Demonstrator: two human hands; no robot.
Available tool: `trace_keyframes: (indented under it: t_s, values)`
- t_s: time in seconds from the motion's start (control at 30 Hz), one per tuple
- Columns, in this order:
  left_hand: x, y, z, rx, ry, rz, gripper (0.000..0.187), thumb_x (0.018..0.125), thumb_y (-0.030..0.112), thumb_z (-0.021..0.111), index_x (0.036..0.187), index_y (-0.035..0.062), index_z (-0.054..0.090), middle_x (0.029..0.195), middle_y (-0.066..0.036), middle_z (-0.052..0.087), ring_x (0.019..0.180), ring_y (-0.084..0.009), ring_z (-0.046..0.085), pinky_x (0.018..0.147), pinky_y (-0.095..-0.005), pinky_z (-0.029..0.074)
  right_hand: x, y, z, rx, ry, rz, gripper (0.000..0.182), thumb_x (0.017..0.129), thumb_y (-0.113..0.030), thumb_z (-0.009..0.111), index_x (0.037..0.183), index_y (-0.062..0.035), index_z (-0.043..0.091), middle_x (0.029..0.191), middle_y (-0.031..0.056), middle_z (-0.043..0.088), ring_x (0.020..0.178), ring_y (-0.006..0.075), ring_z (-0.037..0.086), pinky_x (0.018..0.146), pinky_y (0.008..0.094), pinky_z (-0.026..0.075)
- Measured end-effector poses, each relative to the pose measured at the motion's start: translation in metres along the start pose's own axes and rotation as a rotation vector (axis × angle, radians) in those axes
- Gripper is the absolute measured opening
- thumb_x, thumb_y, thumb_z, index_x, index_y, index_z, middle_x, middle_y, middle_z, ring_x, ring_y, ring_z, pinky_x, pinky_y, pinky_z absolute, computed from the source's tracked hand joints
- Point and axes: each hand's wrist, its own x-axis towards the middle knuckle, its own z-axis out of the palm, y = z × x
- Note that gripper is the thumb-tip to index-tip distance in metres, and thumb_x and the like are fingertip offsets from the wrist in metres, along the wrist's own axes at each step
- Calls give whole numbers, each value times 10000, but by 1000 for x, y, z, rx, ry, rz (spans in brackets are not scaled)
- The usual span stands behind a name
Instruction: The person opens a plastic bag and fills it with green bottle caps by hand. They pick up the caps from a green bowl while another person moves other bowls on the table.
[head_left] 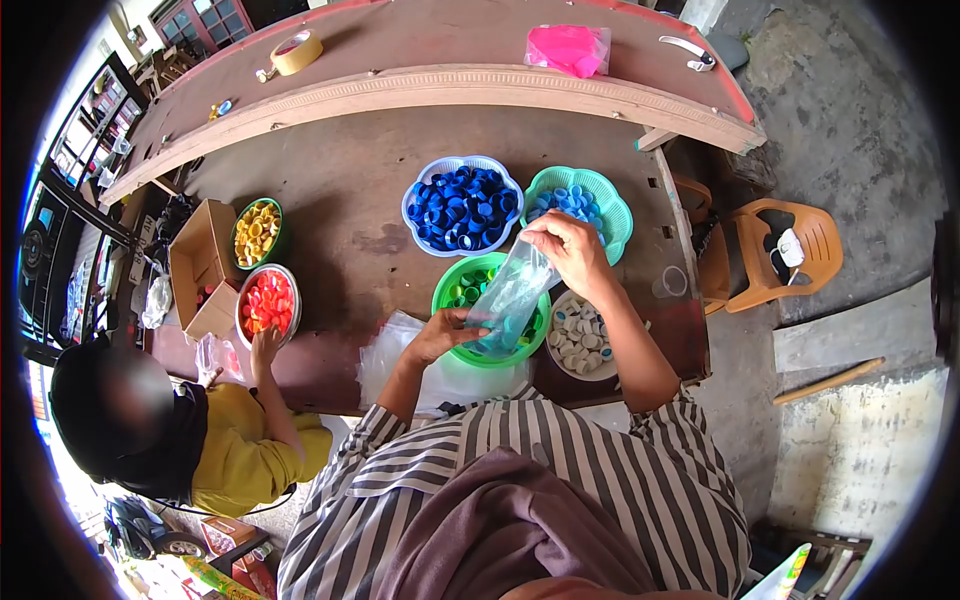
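A clear plastic bag is stretched at a slant between my two hands, with something pale and bluish inside or showing through it. My right hand pinches its upper end, and my left hand grips near its lower end. Beneath the bag sits a green basin of green bottle caps, partly covered. Close by my right wrist is a bowl of white caps. Beyond are a lavender basin of dark blue caps and a mint basin of light blue caps. Flat plastic bags lie by my left forearm.
At left, a co-worker reaches into a bowl of red caps, near yellow caps and a cardboard box. A raised shelf crosses the back, carrying tape and a pink packet. An orange chair stands right.
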Motion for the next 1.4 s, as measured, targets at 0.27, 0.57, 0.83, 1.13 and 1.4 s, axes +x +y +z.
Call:
trace_keyframes:
  t_s: [0.27, 0.57, 0.83, 1.13, 1.4]
  values:
    - [25, 45, 22, 299, 151, 508, 399, 817, 145, 761, 1160, -10, 628, 1069, -59, 664, 986, -113, 581, 872, -275, 454, -8, -27, 17, -117, -192, -221, 79, 845, -110, 651, 912, -70, 668, 891, 51, 646, 770, 266, 659, 652, 369, 530]
    - [30, 63, 17, 137, 243, 446, 131, 874, 114, 702, 907, -13, 695, 863, -5, 666, 841, -65, 564, 791, -240, 447, -8, -26, -27, -305, -305, -56, 272, 730, -112, 762, 981, -85, 662, 872, 52, 653, 881, 241, 607, 840, 396, 461]
    - [21, 76, 0, 140, 176, 444, 140, 855, 95, 720, 955, 14, 668, 943, -17, 666, 882, -79, 582, 801, -251, 467, -5, -23, -20, -250, -321, -64, 156, 730, -85, 731, 870, -72, 663, 813, 27, 628, 849, 215, 564, 848, 348, 421]
    - [11, 110, 11, 30, 181, 585, 122, 817, 20, 735, 876, 17, 629, 910, -26, 655, 859, -88, 597, 788, -270, 488, -5, -44, -30, -360, -188, -195, 128, 742, -89, 731, 794, -55, 619, 895, 42, 543, 961, 240, 542, 860, 378, 433]
    - [1, 121, 19, 3, 243, 672, 35, 873, -13, 663, 871, 4, 632, 871, -28, 646, 814, -88, 589, 748, -250, 480, -9, -55, -31, -416, -67, -170, 132, 767, -130, 728, 818, -52, 634, 919, 58, 570, 899, 237, 581, 820, 381, 461]
